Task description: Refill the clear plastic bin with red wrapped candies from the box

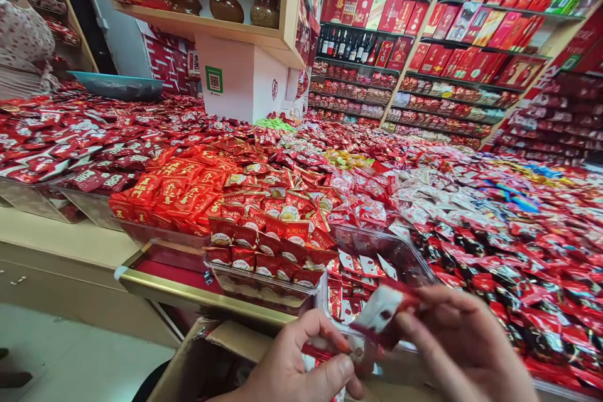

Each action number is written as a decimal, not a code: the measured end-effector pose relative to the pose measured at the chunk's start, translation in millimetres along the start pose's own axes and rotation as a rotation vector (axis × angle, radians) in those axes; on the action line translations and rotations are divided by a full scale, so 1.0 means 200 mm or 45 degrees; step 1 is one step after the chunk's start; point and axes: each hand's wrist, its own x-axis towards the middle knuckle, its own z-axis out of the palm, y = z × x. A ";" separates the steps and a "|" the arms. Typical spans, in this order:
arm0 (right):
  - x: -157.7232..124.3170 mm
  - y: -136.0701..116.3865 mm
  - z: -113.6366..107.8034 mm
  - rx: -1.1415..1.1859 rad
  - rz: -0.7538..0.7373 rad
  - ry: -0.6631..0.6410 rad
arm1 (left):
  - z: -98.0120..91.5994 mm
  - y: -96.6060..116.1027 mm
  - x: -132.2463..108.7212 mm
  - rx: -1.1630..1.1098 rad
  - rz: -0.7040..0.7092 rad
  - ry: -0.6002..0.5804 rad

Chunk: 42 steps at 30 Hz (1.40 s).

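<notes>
My left hand (301, 361) is closed around red-and-white candy packets (316, 353), partly hidden by its fingers. Between the thumb and fingers of my right hand (464, 339) is a red-and-white candy packet (384, 311), tilted and slightly blurred. Just beyond both hands stands a clear plastic bin (419, 267), with similar red-and-white packets (362, 267) standing in rows at its near end. To its left, another clear bin (264, 286) holds rows of red durian packets (282, 229). Below my left hand is an open cardboard box (240, 339); its contents are mostly in shadow.
A gold-edged counter (188, 295) runs in front of me. Heaped bright red packets (179, 191) lie left, dark red and black packets (480, 264) right. A white pillar (228, 91) and a blue tray (117, 85) stand behind. Another person's patterned sleeve (21, 31) shows far left.
</notes>
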 end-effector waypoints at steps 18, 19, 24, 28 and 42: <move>0.45 0.33 -0.01 -0.609 0.842 -0.716 | 0.03 0.04 0.00 0.233 -0.206 0.016; 0.45 0.33 -0.01 -0.610 0.856 -0.712 | 0.03 0.04 0.00 0.249 -0.221 0.015; 0.42 0.35 0.03 -0.693 0.892 -0.772 | 0.03 0.02 0.00 0.298 -0.178 -0.040; 0.39 0.37 0.07 -0.830 0.833 -0.838 | 0.03 0.02 -0.01 0.355 -0.158 -0.046; 0.09 -0.05 0.01 -0.463 0.078 -0.638 | -0.04 -0.02 -0.03 -0.260 0.373 -0.080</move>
